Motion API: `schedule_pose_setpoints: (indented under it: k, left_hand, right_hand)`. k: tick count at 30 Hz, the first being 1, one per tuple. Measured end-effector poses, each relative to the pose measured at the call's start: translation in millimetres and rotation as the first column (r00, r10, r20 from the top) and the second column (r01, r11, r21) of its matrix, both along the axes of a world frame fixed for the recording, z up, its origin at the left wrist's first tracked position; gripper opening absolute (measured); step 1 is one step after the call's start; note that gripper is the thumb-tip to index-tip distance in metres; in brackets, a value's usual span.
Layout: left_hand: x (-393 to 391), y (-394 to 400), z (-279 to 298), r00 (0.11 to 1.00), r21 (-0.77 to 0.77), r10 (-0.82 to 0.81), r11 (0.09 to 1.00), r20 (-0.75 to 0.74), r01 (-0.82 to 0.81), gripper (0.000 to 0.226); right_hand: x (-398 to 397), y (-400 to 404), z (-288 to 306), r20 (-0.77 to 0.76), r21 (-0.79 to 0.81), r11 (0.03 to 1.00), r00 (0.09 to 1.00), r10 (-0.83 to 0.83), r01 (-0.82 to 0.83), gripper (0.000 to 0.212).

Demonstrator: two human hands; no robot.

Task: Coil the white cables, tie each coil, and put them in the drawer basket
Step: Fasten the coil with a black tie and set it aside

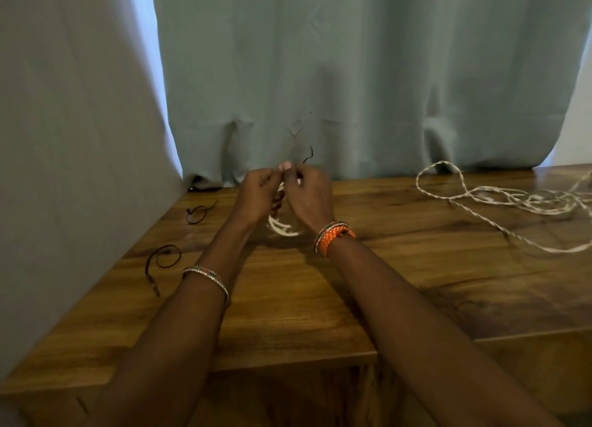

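Both hands are raised above the middle of the wooden table (288,298), close together. My left hand (258,193) grips a small coil of white cable (282,228); its loops hang out below the hands. My right hand (309,196) pinches a thin black tie (308,157), whose free end curls up above the fingers. The top of the coil is hidden between the hands. A loose, uncoiled white cable (499,202) sprawls over the table's right side.
Two more black ties lie on the left of the table, one near the back (197,213) and one nearer me (161,260). A grey-green curtain (352,74) hangs right behind the table. The table's front edge runs below my forearms.
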State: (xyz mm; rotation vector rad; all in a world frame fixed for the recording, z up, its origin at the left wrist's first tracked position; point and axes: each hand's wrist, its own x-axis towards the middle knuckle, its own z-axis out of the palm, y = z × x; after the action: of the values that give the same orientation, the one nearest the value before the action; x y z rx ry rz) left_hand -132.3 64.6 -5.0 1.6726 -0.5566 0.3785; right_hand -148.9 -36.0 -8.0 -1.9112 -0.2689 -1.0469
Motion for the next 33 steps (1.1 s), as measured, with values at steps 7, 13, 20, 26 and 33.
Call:
schedule_pose_setpoints:
  k: [7,13,20,26,33]
  left_hand:
    - [-4.5,-19.2,3.3,0.989,-0.118,-0.075,0.991,-0.127,0.060,0.051]
    - [-13.1,-24.7,-1.4,0.998,0.175,-0.034,0.984,-0.060,0.044,0.054]
    - [6.0,-14.4,-11.4,0.993,-0.047,0.012,0.999,-0.121,-0.017,0.048]
    - [22.5,10.5,-20.4,0.970,-0.020,0.212,0.976,-0.115,-0.216,0.051]
    - [18.6,16.4,-18.9,0.927,0.006,0.367,0.930,-0.073,-0.368,0.060]
  right_hand:
    - [4.9,-10.3,3.5,0.038,0.061,0.981,0.982,-0.187,0.184,0.050]
    - [6.8,-23.2,0.1,0.014,0.053,0.973,0.974,-0.227,0.226,0.054]
    - [4.8,-32.5,13.4,0.054,0.226,0.973,0.997,-0.050,0.036,0.022]
    - [-10.2,-32.7,23.8,-0.124,0.085,0.996,0.991,0.046,-0.035,0.048]
    - [-14.2,-4.7,11.5,-0.209,0.113,0.981,0.962,0.178,-0.157,0.022]
